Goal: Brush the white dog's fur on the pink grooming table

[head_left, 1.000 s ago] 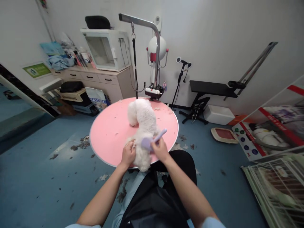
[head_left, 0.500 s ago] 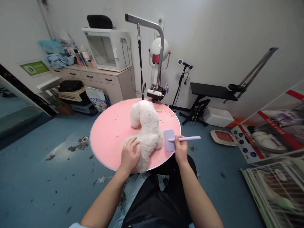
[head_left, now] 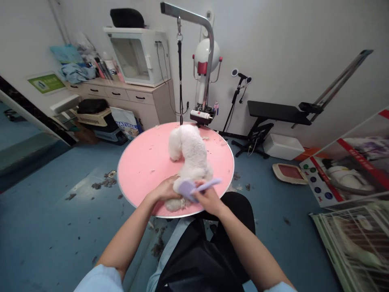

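A fluffy white dog (head_left: 193, 150) is on the round pink table (head_left: 136, 162), its rear end toward me. My left hand (head_left: 166, 189) is closed around the fur at the dog's hindquarters, the fingertips partly hidden. In my right hand (head_left: 210, 199) is a lilac slicker brush (head_left: 187, 189), gripped by its handle, which points right. The head of the brush lies over the fur right beside my left hand, slightly blurred. Its pin side is turned away from view. A paw and a tuft of white fur show below, near the table's front edge.
A metal grooming arm (head_left: 194, 17) with a hanging black strap (head_left: 180, 77) rises behind the table. A tool tray (head_left: 201, 116) is at its base. Loose fur clumps lie on the blue floor (head_left: 100, 227). A wire cage (head_left: 349, 239) stands at right.
My right hand has brought the brush left from beside the dog onto its hindquarters. My left hand, laid on the back before, has moved to the dog's rear left side and closed there.
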`<state>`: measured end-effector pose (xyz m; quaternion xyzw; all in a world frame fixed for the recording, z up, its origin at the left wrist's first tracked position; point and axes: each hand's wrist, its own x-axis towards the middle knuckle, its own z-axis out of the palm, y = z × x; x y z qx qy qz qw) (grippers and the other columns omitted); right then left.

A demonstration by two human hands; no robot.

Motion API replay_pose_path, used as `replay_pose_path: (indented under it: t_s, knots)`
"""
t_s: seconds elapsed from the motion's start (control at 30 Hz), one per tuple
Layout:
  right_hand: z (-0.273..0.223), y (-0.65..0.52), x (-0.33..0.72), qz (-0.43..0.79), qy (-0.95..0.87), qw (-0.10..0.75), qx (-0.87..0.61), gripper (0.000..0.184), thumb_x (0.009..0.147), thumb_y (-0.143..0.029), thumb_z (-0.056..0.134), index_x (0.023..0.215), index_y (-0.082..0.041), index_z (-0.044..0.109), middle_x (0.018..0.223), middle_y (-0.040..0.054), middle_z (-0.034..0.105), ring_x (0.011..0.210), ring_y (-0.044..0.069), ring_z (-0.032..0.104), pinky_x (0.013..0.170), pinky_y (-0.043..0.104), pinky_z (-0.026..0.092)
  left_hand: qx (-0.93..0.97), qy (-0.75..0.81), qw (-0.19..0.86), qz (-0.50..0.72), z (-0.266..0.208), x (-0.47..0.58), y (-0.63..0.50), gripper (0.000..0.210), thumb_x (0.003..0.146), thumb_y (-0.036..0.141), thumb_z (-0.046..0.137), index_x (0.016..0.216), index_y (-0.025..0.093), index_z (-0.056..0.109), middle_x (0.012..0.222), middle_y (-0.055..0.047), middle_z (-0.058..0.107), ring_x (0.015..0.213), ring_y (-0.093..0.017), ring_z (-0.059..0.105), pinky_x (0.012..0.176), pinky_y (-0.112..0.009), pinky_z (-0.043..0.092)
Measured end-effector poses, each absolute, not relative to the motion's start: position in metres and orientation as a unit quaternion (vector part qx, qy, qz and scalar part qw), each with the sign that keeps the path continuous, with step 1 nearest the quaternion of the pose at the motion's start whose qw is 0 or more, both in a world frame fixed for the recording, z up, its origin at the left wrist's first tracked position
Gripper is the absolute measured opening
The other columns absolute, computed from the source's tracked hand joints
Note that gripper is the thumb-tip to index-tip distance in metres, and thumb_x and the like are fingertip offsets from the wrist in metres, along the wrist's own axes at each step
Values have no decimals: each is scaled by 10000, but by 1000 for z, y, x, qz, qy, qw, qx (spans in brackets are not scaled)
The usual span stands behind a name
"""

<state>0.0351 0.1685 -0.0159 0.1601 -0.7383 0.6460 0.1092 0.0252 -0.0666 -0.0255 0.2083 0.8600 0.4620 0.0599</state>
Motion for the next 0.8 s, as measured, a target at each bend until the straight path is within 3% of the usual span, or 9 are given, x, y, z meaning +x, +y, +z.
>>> replay_pose_path:
  t_s: [0.07, 0.17, 0.2, 0.33, 0.47, 0.6, 0.7, 0.73, 0.8]
  knots:
    - [-18, 166, 38, 647, -745, 84, 139, 235, 745, -382, 658, 833, -213, 522, 928, 61, 636, 863, 211, 618, 792, 371, 506, 223, 848, 77, 475, -30, 22, -68, 566, 562, 234, 749, 1110, 189, 613, 1086, -37, 647, 953, -228, 617, 853, -317, 493]
    - [-21, 164, 40, 672, -696, 252, 34, 212, 787, -380, 615, 853, -216, 497, 1027, 78, 617, 976, 220, 598, 864, 387, 481, 227, 833, 89, 497, -37, 19, -69, 691, 576, 272, 768, 1224, 194, 540, 1222, -67, 588, 1077, -250, 573, 941, -351, 459]
    - [-23, 164, 41, 672, -693, 258, 40, 218, 777, -375, 631, 854, -217, 502, 1030, 77, 620, 984, 221, 597, 861, 380, 483, 234, 826, 92, 504, -39, 19, -69, 692, 581, 283, 771, 1226, 191, 539, 1231, -71, 581, 1087, -250, 568, 952, -355, 453]
    - [-28, 167, 46, 659, -735, 119, 106, 236, 743, -380, 674, 818, -202, 539, 857, 60, 652, 818, 219, 631, 737, 350, 517, 256, 806, 97, 524, -42, 19, -66, 669, 599, 340, 782, 1206, 174, 555, 1186, -87, 592, 1065, -255, 577, 952, -368, 447]
    - [-25, 174, 48, 663, -715, 216, 46, 214, 835, -410, 551, 896, -211, 500, 1048, 89, 614, 1011, 230, 589, 868, 387, 476, 252, 804, 103, 528, -47, 20, -64, 780, 580, 369, 806, 1273, 188, 499, 1255, -102, 561, 1122, -268, 546, 972, -380, 432]
    - [-23, 176, 52, 636, -759, 81, 114, 211, 779, -386, 631, 841, -205, 542, 916, 69, 646, 846, 218, 633, 771, 367, 510, 257, 813, 101, 512, -53, 20, -62, 723, 531, 412, 829, 1161, 164, 575, 1172, -103, 591, 1069, -276, 562, 960, -394, 432]
    - [-24, 177, 53, 636, -737, 223, 43, 194, 797, -375, 609, 847, -208, 524, 1027, 91, 625, 970, 233, 608, 856, 391, 482, 249, 815, 90, 515, -55, 20, -60, 784, 529, 409, 831, 1223, 186, 542, 1234, -106, 565, 1125, -285, 534, 997, -400, 404]
    - [-24, 177, 53, 640, -730, 235, 43, 194, 800, -374, 609, 855, -210, 522, 1045, 90, 621, 990, 233, 601, 863, 387, 480, 248, 818, 87, 512, -56, 21, -60, 789, 526, 412, 831, 1226, 189, 542, 1240, -106, 562, 1130, -287, 530, 999, -402, 402]
    - [-24, 177, 54, 642, -748, 143, 90, 193, 800, -377, 612, 862, -208, 541, 964, 72, 642, 897, 221, 625, 790, 364, 505, 255, 822, 81, 503, -58, 21, -59, 741, 527, 427, 824, 1179, 181, 573, 1206, -104, 580, 1102, -284, 543, 983, -400, 416]
